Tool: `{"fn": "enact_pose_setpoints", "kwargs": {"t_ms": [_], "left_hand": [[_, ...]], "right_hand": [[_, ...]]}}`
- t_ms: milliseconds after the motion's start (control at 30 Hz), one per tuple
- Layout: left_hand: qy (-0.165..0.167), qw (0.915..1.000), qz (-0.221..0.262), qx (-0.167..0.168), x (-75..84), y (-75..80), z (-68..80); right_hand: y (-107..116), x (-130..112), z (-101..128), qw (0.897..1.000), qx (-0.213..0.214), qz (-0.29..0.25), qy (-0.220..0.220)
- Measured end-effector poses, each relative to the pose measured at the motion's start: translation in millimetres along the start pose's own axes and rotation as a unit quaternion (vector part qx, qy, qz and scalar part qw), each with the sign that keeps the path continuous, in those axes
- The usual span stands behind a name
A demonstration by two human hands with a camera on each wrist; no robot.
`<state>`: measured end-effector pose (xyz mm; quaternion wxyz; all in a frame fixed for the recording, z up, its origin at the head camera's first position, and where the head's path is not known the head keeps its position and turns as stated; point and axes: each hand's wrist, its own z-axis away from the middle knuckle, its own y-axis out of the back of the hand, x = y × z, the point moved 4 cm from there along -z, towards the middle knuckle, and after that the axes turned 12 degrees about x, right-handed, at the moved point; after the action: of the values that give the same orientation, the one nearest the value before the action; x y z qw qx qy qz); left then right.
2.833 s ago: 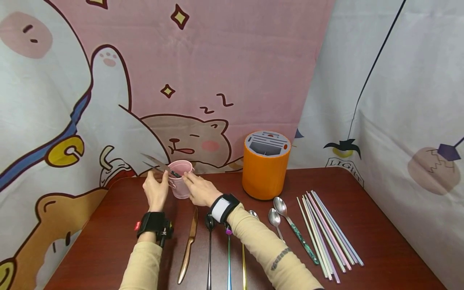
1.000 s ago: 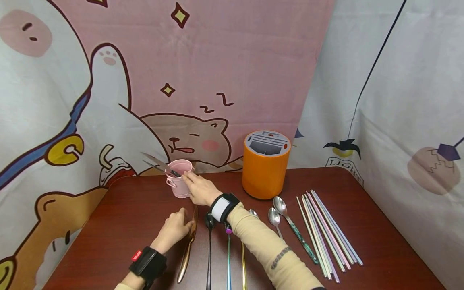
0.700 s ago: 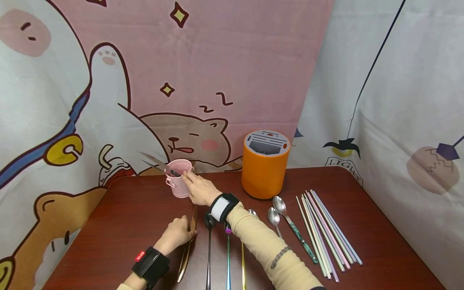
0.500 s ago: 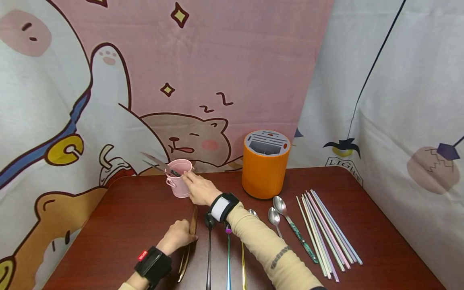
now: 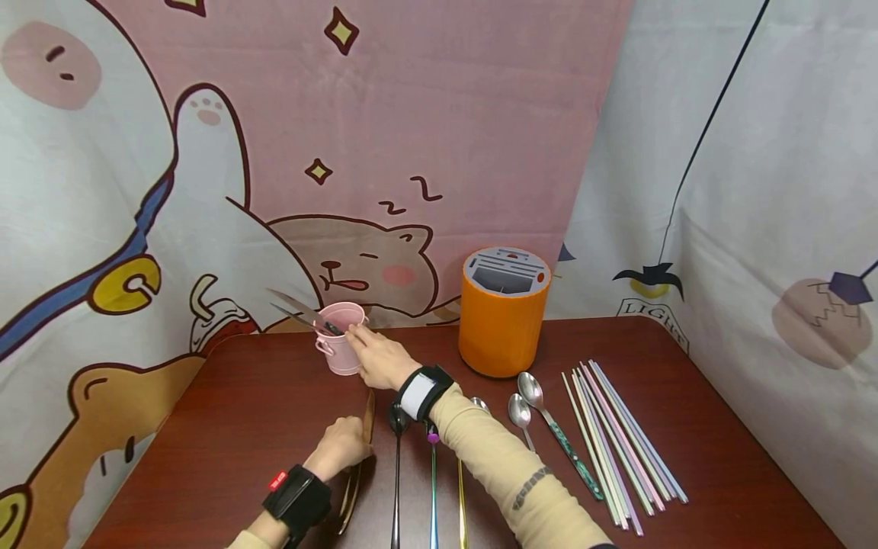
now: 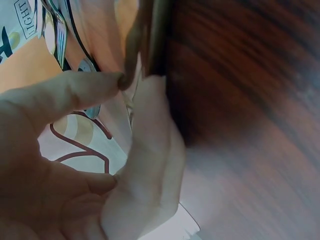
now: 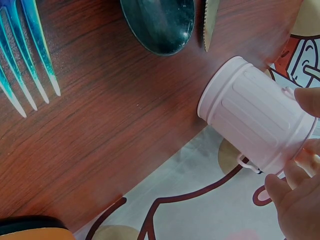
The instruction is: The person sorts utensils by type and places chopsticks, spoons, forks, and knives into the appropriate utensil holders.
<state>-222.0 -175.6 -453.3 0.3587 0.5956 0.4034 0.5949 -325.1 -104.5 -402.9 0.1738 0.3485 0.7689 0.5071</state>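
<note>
My left hand (image 5: 343, 444) pinches a copper-coloured table knife (image 5: 348, 503) between thumb and fingers near its middle. The knife lies along the table; in the left wrist view the thumb (image 6: 95, 87) meets it from one side. Its serrated tip (image 7: 210, 25) shows in the right wrist view. My right hand (image 5: 380, 360) holds the rim of a small pink bucket (image 5: 338, 355), thumb and fingers on different sides in the right wrist view. Inside the bucket lean two knives (image 5: 296, 302), blades sticking out to the left, one with a dark patterned handle.
Right of the knife lie a black spoon (image 5: 397, 457), a rainbow fork (image 7: 30, 55) and a gold-handled piece (image 5: 462, 496). Farther right are silver spoons (image 5: 519, 410) and several pastel chopsticks (image 5: 620, 450). An orange cutlery holder (image 5: 503, 328) stands at the back.
My left hand has come down from the knives in the bucket to the copper knife and taken hold of it. The right hand has stayed on the bucket.
</note>
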Motion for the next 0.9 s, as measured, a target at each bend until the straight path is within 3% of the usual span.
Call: {"fn": "enact_pose_setpoints", "kwargs": {"t_ms": [400,633,900], "left_hand": [[0.042,0.9989,0.014,-0.012,-4.6,2.1,-2.3],[0.009,0.9996,-0.028,0.005,-6.0,6.9,-6.3],[0.008,0.9996,-0.027,0.001,-10.4,8.1,-7.9]], "right_hand": [[0.9,0.0,0.2,1.0,0.007,0.0,0.003],[-0.3,-0.3,0.3,1.0,0.009,-0.007,0.002],[-0.2,-0.4,0.4,1.0,-0.001,-0.006,-0.001]]}}
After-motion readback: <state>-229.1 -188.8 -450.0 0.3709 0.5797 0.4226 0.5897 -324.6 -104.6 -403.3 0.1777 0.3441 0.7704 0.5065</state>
